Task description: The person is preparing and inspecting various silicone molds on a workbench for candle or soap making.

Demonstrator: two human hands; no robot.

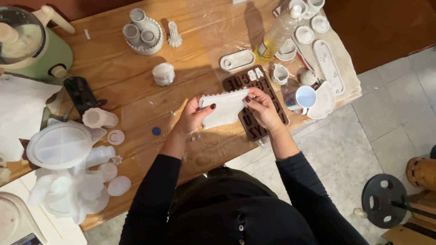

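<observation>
Both hands, left (pixel 193 115) and right (pixel 262 106), clamped on a white mould (pixel 225 108) above the brown letter mould (pixel 256 102) on the desk (pixel 113 63).

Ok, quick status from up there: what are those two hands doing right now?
Left hand and right hand both gripping a white flexible mould. Held above the brown letter mould. Nothing blocking.
</observation>
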